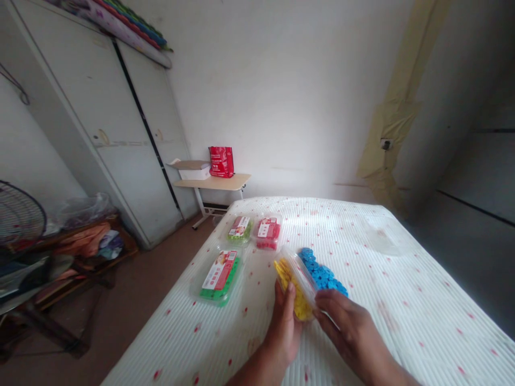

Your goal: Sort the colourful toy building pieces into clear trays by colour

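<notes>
A clear plastic container point(296, 289) of yellow pieces is tilted on its side between my hands. My left hand point(285, 327) grips its left side, thumb lying on the yellow pieces. At the right lower edge, the fingers of my right hand point(352, 328) are closed on the clear lid point(302, 272). Just beyond the container lies a loose pile of blue snowflake-shaped discs point(322, 276) on the table. To the left is a labelled container of green pieces point(219, 276). Farther back sit one with red pieces point(269, 232) and one with light green pieces point(238, 229).
A ribbed white cloth with red marks covers the table point(402, 300). A clear plastic piece point(382, 236) lies at its far right. Behind stands a small table point(229, 183) with a red bag point(221, 162) and a white box point(195, 171). A fan point(20, 214) is at the left.
</notes>
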Motion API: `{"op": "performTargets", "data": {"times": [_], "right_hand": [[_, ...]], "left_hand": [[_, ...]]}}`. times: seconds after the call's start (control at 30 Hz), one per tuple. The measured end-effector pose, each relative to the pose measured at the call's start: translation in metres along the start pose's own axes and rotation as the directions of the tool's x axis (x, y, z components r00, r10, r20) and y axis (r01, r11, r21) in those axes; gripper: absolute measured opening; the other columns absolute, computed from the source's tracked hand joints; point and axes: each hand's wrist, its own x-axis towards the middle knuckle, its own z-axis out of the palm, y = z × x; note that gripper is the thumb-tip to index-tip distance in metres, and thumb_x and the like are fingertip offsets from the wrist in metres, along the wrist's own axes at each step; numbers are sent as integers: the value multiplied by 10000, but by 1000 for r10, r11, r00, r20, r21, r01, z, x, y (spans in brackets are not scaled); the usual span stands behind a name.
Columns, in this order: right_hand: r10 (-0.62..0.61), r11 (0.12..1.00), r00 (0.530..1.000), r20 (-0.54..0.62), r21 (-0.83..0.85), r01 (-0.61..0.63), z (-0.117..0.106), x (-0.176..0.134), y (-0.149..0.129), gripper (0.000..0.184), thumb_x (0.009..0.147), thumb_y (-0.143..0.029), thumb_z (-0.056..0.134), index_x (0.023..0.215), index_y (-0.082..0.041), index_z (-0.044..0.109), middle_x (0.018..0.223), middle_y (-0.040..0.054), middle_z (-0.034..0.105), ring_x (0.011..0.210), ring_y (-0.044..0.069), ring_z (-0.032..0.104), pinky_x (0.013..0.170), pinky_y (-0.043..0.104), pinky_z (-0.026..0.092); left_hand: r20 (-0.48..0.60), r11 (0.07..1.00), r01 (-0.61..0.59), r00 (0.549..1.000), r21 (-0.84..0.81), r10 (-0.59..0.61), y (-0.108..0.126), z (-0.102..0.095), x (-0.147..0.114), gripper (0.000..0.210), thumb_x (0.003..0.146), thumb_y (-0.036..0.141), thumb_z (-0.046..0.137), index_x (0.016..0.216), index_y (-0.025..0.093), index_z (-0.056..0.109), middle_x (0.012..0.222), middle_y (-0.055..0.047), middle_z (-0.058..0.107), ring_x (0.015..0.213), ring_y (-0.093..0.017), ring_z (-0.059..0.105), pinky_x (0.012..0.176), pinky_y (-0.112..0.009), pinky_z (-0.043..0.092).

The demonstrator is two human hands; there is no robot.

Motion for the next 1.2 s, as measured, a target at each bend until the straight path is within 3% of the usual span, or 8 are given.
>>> {"op": "performTargets", "data": {"times": [0.1, 0.23, 0.4, 0.6, 0.83, 1.0, 1.2], "right_hand": [[-98, 987, 995, -36, -128, 93, -1, -3, 1, 171, 857, -145, 438, 909, -186, 595, 883, 79, 658, 784, 159, 639, 665, 249, 541], [-108, 991, 993, -40, -85, 105, 3, -5, 3, 181, 863, -133, 424, 920, -186, 587, 862, 78, 666, 789, 149, 642, 671, 235, 540], [-40, 998, 988, -147, -61, 31, 11, -10, 4, 175, 864, -151, 430, 955, -192, 573, 827, 62, 668, 757, 139, 644, 655, 210, 532], [139, 986, 957, -254, -50, -156, 9, -8, 8, 128, 876, -219, 428, 873, -201, 555, 750, 30, 645, 661, 131, 633, 573, 191, 510], [-84, 971, 974, -210, -238, 33, 10, -9, 13, 108, 829, -183, 493, 923, -180, 544, 795, 50, 664, 719, 150, 642, 648, 243, 524], [115, 971, 990, -82, -201, -129, 7, -15, 21, 178, 821, -198, 455, 991, -185, 509, 807, 47, 659, 682, 151, 640, 592, 248, 526], [225, 948, 973, -49, -219, -230, 14, -24, 36, 245, 812, -171, 441, 1040, -194, 528, 1012, 93, 635, 913, 200, 621, 759, 335, 530]], "left_hand": [[-6, 1000, -10, 1000, 0, 10, -1, 0, -1, 559, 805, 423, 550, 1303, 346, 307, 1146, -27, 573, 963, -168, 577, 785, -274, 453], [-22, 1000, 1, 1000, 14, -1, -2, -1, -1, 579, 787, 439, 565, 1298, 319, 322, 1161, -41, 564, 972, -175, 572, 790, -279, 453], [-2, 1000, -7, 1000, 25, 7, -1, 0, 0, 543, 809, 424, 539, 1297, 323, 324, 1175, -38, 561, 978, -172, 572, 790, -277, 453], [-45, 999, 22, 999, 23, -21, 0, 2, 0, 511, 785, 444, 564, 1249, 345, 372, 1134, -20, 589, 909, -163, 600, 744, -273, 466], [-5, 997, 30, 1000, -73, -30, 0, 0, 0, 547, 794, 464, 542, 1292, 343, 351, 1170, -34, 578, 951, -192, 589, 763, -295, 455], [-4, 991, 88, 996, -97, -88, 0, -1, 2, 602, 782, 497, 536, 1318, 297, 349, 1207, -66, 559, 1011, -241, 565, 789, -336, 443], [27, 988, 106, 994, -116, -104, 2, -1, 3, 565, 808, 516, 477, 1302, 256, 390, 1202, -78, 567, 1049, -257, 542, 807, -352, 434]]}}
